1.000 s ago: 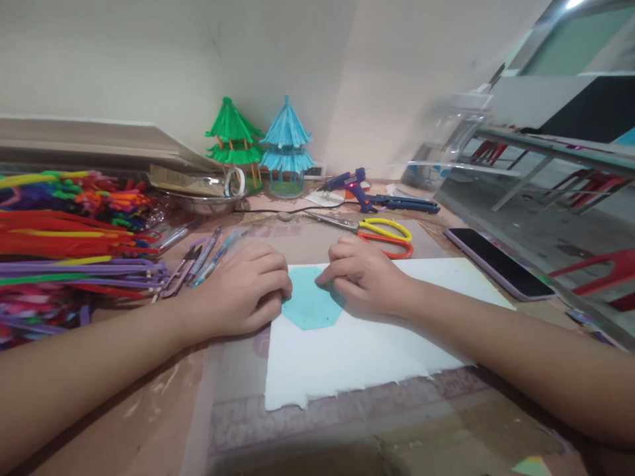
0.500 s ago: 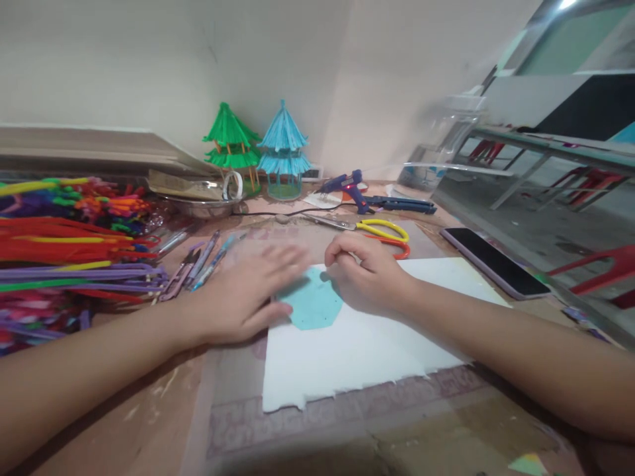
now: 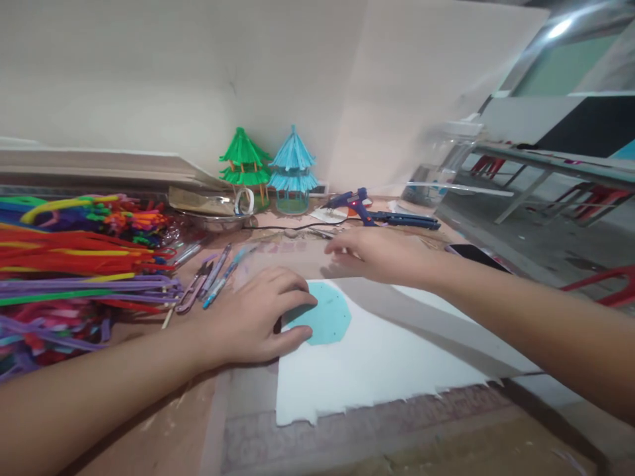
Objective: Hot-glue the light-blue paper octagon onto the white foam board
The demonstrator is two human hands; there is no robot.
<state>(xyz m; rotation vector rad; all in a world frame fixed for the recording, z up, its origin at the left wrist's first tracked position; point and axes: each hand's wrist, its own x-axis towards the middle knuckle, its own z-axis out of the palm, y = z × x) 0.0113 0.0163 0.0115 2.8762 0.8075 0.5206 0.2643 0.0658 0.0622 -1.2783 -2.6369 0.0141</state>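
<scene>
My left hand (image 3: 265, 314) lies with its fingers spread at the left edge of a light blue octagonal piece (image 3: 330, 317), thumb and fingertips over it. The piece has small dark dots near its edges and rests on a white sheet (image 3: 357, 377) with a ragged near edge. Beyond the sheet's far edge hovers my right hand (image 3: 370, 251), fingers loosely bent and apart, with nothing visible in them. It covers most of a pair of scissors; only part of the blades (image 3: 322, 233) shows beside the fingers.
Bundles of coloured pipe cleaners (image 3: 74, 254) fill the left side. Thread snips (image 3: 193, 287) and pens (image 3: 221, 277) lie nearby. Green (image 3: 244, 158) and blue (image 3: 292, 162) pavilion models stand behind, beside a glue gun (image 3: 354, 201) and a dark blue tool (image 3: 409, 220). A phone (image 3: 476, 256) is at right.
My right hand has left the blue piece, moving forward over the scissors, and its fingers have loosened. My left hand has settled at the piece's left edge. The camera view has shifted slightly.
</scene>
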